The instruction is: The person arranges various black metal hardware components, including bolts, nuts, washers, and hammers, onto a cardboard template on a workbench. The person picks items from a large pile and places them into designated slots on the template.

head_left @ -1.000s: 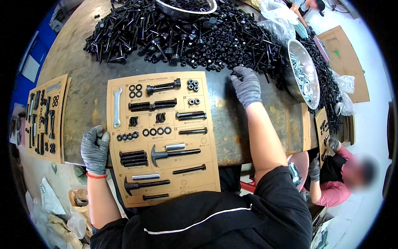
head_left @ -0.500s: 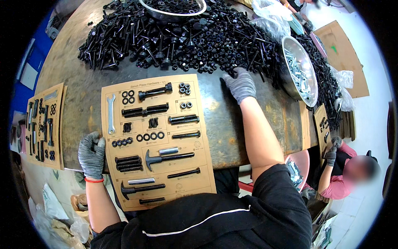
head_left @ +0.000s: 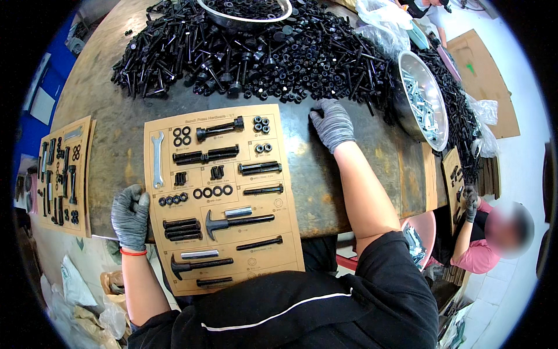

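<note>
A tan cardboard hardware card (head_left: 232,200) lies in front of me, overhanging the table's near edge. Fixed on it are an open-end wrench (head_left: 157,160), black bolts, nuts, washers, silver tubes and two hammer-shaped black pieces (head_left: 239,221). My left hand (head_left: 130,215), in a grey knit glove, is at the card's left edge, its fingers curled; whether they grip the card is hidden. Right of the card, my gloved right hand (head_left: 336,125) is just short of the black nuts (head_left: 290,87) at the pile's front. Its fingers are bent down and closed, and what they hold is hidden.
A big heap of black bolts (head_left: 168,58) covers the table's far side. A steel bowl (head_left: 401,102) of silver bolts stands right, another bowl (head_left: 244,22) on the heap. More filled cards (head_left: 61,174) stand left. A co-worker in pink (head_left: 485,256) handles a card at right.
My right hand has drawn back slightly from the nuts, and its fingers have curled in. My left hand and the card keep their places. The co-worker's hands have shifted at their card.
</note>
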Demonstrator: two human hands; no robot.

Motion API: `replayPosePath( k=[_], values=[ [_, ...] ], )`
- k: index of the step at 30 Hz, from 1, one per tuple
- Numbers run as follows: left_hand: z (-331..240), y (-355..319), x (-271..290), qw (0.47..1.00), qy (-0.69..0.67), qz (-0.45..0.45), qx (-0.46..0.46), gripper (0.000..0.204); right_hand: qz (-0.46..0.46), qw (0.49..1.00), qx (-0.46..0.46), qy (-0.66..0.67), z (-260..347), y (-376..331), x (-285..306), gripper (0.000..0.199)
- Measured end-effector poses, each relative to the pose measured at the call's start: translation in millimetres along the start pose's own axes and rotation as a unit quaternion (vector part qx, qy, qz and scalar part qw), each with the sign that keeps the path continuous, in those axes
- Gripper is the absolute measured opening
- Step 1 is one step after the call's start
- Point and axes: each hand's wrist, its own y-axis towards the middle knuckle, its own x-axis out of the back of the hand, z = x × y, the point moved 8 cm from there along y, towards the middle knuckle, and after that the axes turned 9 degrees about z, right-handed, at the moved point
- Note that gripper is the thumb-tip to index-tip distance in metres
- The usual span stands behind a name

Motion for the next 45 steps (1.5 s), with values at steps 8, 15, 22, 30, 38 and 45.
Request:
replayPosePath(
  k=[8, 15, 22, 30, 38, 45],
  values=[
    [-6, -9, 8, 0.993, 0.114, -0.016, -0.006, 0.026, -0.098, 0.994, 0.054, -0.010, 48, 17, -2, 0.029],
    [-26, 6, 10, 0.995, 0.085, 0.036, 0.030, 0.025, 0.002, 0.997, 0.050, 0.063, 12, 26, -26, 0.024],
    [-11, -1, 7, 0.997, 0.072, 0.003, 0.008, 0.025, -0.041, 0.995, 0.077, 0.054, 18, -77, -14, 0.019],
    [4, 1, 3, 1.000, -0.010, 0.015, -0.008, 0.023, 0.010, 0.973, 0.154, 0.175, 89, -198, -33, 0.014],
    [7, 1, 4, 0.999, 0.044, 0.010, -0.020, 0.024, -0.047, 0.970, 0.168, 0.170, 94, -203, -29, 0.021],
    [22, 4, 5, 0.997, 0.061, 0.003, -0.045, 0.027, 0.008, 0.978, 0.106, 0.179, 89, -226, -29, 0.018]
  ],
)
